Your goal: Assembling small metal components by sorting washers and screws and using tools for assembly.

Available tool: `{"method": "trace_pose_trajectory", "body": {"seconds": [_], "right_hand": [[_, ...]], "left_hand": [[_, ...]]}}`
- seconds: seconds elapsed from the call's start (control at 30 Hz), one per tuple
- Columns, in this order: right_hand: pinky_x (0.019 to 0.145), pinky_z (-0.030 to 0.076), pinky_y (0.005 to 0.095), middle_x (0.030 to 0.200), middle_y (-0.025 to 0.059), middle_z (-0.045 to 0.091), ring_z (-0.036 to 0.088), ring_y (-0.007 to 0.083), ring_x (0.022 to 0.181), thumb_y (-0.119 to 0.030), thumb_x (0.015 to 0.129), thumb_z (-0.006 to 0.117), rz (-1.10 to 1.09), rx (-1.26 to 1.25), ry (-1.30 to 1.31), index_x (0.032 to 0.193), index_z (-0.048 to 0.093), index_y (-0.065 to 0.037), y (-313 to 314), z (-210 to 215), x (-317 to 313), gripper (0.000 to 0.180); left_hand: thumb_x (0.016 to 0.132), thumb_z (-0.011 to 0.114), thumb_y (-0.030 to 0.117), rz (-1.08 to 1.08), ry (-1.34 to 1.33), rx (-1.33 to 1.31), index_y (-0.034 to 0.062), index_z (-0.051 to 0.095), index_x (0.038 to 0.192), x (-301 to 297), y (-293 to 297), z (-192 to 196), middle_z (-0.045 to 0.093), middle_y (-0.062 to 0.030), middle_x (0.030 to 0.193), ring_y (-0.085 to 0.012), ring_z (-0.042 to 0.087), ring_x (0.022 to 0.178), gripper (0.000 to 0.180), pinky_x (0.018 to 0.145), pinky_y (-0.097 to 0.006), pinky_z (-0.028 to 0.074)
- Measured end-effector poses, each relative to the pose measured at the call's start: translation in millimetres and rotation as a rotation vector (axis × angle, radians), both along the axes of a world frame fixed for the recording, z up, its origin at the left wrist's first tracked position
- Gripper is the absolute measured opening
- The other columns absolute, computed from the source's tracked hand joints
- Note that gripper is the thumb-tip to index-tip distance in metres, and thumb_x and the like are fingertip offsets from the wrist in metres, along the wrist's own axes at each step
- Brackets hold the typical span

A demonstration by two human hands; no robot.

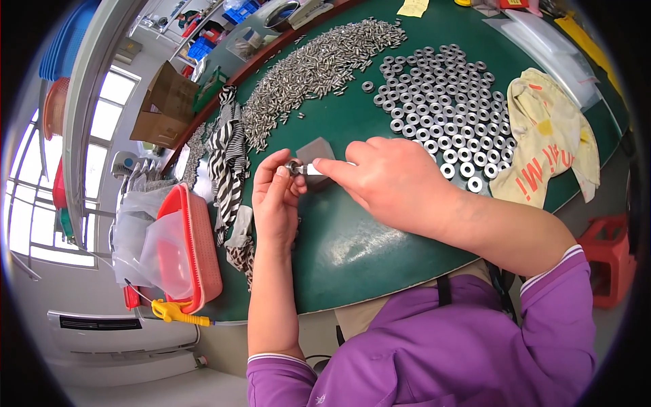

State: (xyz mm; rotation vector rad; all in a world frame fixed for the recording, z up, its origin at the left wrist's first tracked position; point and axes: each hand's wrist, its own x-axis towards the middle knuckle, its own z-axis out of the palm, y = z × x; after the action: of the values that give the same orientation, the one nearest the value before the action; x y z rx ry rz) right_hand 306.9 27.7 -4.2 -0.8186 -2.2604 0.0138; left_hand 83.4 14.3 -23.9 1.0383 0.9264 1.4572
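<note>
Over the green tabletop (359, 271), my left hand (274, 197) pinches a small metal ring (293, 167) between thumb and fingers. My right hand (400, 180) grips a slim white-and-silver tool (312, 169), its index finger laid along it. The tool's tip meets the ring; its exact kind is hidden by my fingers. Just beyond my hands, a grey block (314, 150) rests on the table. Rows of metal rings (444, 102) with round holes lie flat to the right. A long heap of small metal pins (319, 64) spreads across the far left.
Striped cloths (227, 156) hang along the table's left side, beside a red plastic basket (205, 247) and a yellow air blow gun (178, 312). A cream printed cloth (542, 136) and clear plastic bags (553, 57) lie at right. A red stool (607, 261) stands below.
</note>
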Motion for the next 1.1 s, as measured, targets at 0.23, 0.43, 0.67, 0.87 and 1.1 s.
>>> {"method": "trace_pose_trajectory", "body": {"seconds": [0.23,0.43,0.67,0.87,1.1], "right_hand": [[0.060,0.052,0.0358,0.074,0.0078,0.061,0.064,0.0245,0.071,-0.015,0.083,0.059,0.028,-0.067,0.043,0.104,0.063,-0.009,0.2,0.8,1.6,0.022],[0.058,0.053,0.0380,0.072,0.0090,0.062,0.065,0.0269,0.068,-0.018,0.086,0.058,0.032,-0.107,0.062,0.100,0.061,-0.009,2.0,-1.0,2.3,0.017],[0.057,0.053,0.0398,0.072,0.0126,0.063,0.066,0.0299,0.067,-0.017,0.087,0.056,0.055,-0.183,0.053,0.091,0.058,-0.007,0.2,4.3,4.1,0.011],[0.054,0.052,0.0364,0.069,0.0069,0.060,0.063,0.0247,0.063,-0.019,0.083,0.063,0.008,-0.152,0.026,0.111,0.065,-0.013,-0.4,0.5,2.8,0.029],[0.051,0.051,0.0341,0.069,0.0055,0.057,0.062,0.0226,0.062,-0.016,0.081,0.065,-0.031,-0.046,-0.001,0.108,0.067,-0.014,-3.1,-1.2,2.3,0.027]], "left_hand": [[0.094,0.052,0.005,-0.009,0.005,0.065,0.0025,0.053,0.114,-1.2,0.8,-0.7,0.058,-0.0126,0.114,-0.0140,0.061,0.082,0.020,0.078,-0.026,0.051],[0.093,0.052,0.003,0.011,0.102,0.110,0.0030,0.054,0.113,-0.1,0.9,-2.9,0.057,-0.0135,0.118,-0.0155,0.059,0.092,0.020,0.081,-0.028,0.050],[0.091,0.056,0.000,-0.007,0.145,0.133,0.0036,0.053,0.113,1.3,0.5,-2.8,0.057,-0.0110,0.117,-0.0164,0.060,0.096,0.023,0.084,-0.029,0.051],[0.089,0.057,-0.002,0.022,0.176,0.137,0.0029,0.045,0.125,5.4,0.1,-0.9,0.057,-0.0107,0.115,-0.0180,0.060,0.098,0.037,0.086,-0.030,0.051],[0.089,0.059,0.000,0.038,0.215,0.094,0.0012,0.036,0.133,3.6,1.6,-0.7,0.059,-0.0115,0.109,-0.0161,0.059,0.089,0.050,0.081,-0.030,0.051]]}}
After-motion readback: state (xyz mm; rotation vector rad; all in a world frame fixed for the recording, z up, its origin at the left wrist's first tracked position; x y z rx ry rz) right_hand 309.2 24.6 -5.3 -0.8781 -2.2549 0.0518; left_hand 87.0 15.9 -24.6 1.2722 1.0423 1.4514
